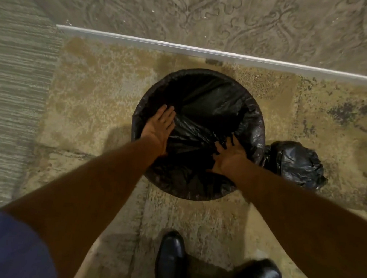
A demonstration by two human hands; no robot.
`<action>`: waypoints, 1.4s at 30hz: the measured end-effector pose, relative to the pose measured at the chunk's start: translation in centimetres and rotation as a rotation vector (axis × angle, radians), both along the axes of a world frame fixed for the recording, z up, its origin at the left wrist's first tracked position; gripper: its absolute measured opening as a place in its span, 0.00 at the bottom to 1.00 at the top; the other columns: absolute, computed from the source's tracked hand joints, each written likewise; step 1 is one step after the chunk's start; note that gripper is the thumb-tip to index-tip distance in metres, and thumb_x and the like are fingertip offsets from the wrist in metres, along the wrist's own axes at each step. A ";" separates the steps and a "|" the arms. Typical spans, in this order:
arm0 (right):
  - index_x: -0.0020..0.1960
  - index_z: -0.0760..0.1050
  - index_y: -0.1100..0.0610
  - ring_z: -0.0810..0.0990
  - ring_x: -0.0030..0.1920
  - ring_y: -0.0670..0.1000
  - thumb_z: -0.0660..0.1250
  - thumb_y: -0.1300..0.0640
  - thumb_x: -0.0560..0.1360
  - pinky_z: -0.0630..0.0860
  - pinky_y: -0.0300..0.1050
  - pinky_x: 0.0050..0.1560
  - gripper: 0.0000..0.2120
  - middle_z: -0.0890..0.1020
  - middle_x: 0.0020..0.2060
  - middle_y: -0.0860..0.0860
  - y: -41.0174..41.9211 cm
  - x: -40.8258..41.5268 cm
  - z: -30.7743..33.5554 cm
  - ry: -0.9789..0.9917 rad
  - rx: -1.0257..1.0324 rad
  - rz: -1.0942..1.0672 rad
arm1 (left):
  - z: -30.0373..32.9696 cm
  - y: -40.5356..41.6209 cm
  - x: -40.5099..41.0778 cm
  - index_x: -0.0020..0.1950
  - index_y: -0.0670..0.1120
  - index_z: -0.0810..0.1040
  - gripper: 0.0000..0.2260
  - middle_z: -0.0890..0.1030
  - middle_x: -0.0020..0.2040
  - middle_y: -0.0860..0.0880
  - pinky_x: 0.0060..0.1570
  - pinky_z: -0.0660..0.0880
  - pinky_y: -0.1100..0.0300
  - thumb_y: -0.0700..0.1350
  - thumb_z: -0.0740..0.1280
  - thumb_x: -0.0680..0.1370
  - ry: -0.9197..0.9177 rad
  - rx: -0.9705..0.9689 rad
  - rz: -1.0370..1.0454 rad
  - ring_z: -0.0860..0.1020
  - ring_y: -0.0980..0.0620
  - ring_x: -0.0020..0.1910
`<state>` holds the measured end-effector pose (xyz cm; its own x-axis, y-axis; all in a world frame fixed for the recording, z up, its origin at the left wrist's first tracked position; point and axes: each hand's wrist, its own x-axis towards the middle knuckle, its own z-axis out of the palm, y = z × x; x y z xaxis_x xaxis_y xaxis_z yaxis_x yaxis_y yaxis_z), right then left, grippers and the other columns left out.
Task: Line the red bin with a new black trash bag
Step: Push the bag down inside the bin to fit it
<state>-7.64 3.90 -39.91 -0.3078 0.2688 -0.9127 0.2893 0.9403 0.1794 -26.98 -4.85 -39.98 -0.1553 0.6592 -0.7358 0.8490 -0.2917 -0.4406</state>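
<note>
1. The round bin is standing on mottled tan carpet, near the white baseboard.
2. A glossy, crinkled black bag is lining the bin, its edge folding over the rim and hiding the bin's colour.
3. The left hand is lying flat on the plastic, fingers extended together, gripping nothing.
4. The right hand is pressing flat, fingers spread, gripping nothing.
5. A tied, lumpy black bundle is sitting just beside the bin.
</note>
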 end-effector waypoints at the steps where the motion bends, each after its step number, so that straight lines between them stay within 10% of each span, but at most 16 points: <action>1: 0.81 0.42 0.48 0.41 0.79 0.66 0.43 0.29 0.76 0.37 0.62 0.77 0.40 0.41 0.80 0.54 0.0 0.0 -0.2 -0.006 0.016 -0.011 | 0.1 -0.1 0.1 0.82 0.43 0.41 0.43 0.39 0.82 0.38 0.75 0.34 0.39 0.70 0.50 0.78 0.012 -0.009 0.000 0.36 0.36 0.79; 5: 0.80 0.51 0.51 0.51 0.78 0.65 0.46 0.31 0.77 0.42 0.64 0.77 0.38 0.52 0.80 0.57 -0.7 -0.6 0.0 0.035 -0.050 -0.135 | 1.0 -0.3 1.4 0.82 0.42 0.45 0.42 0.42 0.82 0.37 0.75 0.35 0.37 0.68 0.52 0.79 -0.020 -0.042 0.067 0.39 0.35 0.80; 9: 0.63 0.75 0.49 0.78 0.58 0.63 0.56 0.46 0.77 0.74 0.56 0.58 0.18 0.79 0.59 0.58 -0.4 -1.2 2.2 0.620 -0.125 -0.453 | 1.6 -0.8 5.2 0.81 0.50 0.56 0.33 0.55 0.82 0.40 0.74 0.38 0.36 0.62 0.50 0.78 -0.437 0.080 0.412 0.49 0.36 0.80; 12: 0.61 0.76 0.47 0.81 0.53 0.60 0.59 0.50 0.76 0.78 0.51 0.53 0.15 0.81 0.54 0.56 2.0 -2.7 3.0 0.757 -0.257 -0.836 | 1.8 -2.6 7.8 0.82 0.59 0.49 0.34 0.52 0.83 0.45 0.73 0.39 0.32 0.67 0.45 0.76 -0.693 -0.041 0.753 0.50 0.38 0.80; 16: 0.72 0.69 0.52 0.80 0.60 0.57 0.70 0.55 0.75 0.75 0.45 0.56 0.26 0.80 0.61 0.57 6.3 -5.7 1.5 0.681 -0.404 -1.175 | 0.4 -4.5 8.2 0.81 0.59 0.38 0.43 0.42 0.83 0.45 0.73 0.37 0.31 0.78 0.40 0.70 -0.537 -0.195 0.741 0.42 0.35 0.80; 22: 0.80 0.50 0.50 0.63 0.75 0.59 0.72 0.44 0.72 0.64 0.50 0.71 0.45 0.59 0.78 0.54 6.4 -5.2 -3.5 0.382 -0.294 -0.846 | -3.3 -3.7 7.9 0.81 0.54 0.39 0.46 0.41 0.83 0.44 0.72 0.36 0.33 0.77 0.42 0.71 -0.480 -0.213 0.728 0.41 0.36 0.80; 26: 0.79 0.56 0.54 0.68 0.72 0.61 0.70 0.45 0.74 0.68 0.49 0.68 0.40 0.65 0.75 0.59 3.8 -4.0 -5.1 0.285 -0.242 -0.677 | -4.9 -3.1 8.2 0.81 0.59 0.38 0.43 0.44 0.83 0.47 0.72 0.37 0.32 0.77 0.47 0.72 -0.510 -0.189 0.731 0.43 0.38 0.80; 32: 0.67 0.73 0.55 0.77 0.62 0.59 0.57 0.42 0.78 0.72 0.51 0.59 0.25 0.77 0.65 0.58 -0.5 -3.5 -0.4 0.412 -0.172 -0.336 | -0.2 -2.0 6.3 0.66 0.50 0.77 0.23 0.80 0.62 0.43 0.58 0.74 0.48 0.60 0.64 0.77 -0.648 0.152 0.796 0.79 0.41 0.61; 38: 0.71 0.70 0.53 0.71 0.68 0.61 0.45 0.39 0.81 0.63 0.62 0.70 0.29 0.74 0.69 0.57 -5.2 0.3 3.8 0.133 -0.277 -0.321 | 5.1 4.5 -0.5 0.74 0.48 0.72 0.24 0.78 0.66 0.43 0.57 0.73 0.58 0.40 0.68 0.77 -1.028 0.532 1.364 0.77 0.42 0.63; 42: 0.64 0.75 0.50 0.77 0.61 0.58 0.51 0.41 0.80 0.71 0.53 0.61 0.22 0.80 0.60 0.55 -4.3 0.8 6.5 0.504 -0.301 -0.471 | 6.1 5.1 -0.8 0.76 0.48 0.69 0.27 0.76 0.68 0.44 0.61 0.75 0.54 0.39 0.69 0.77 -1.080 0.477 1.393 0.76 0.43 0.65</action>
<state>-6.88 -0.44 -33.42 -0.6218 0.2369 -0.7464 0.6521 0.6844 -0.3261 -27.76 0.26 -33.84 -0.3504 0.6395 -0.6843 0.2723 0.7686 0.5788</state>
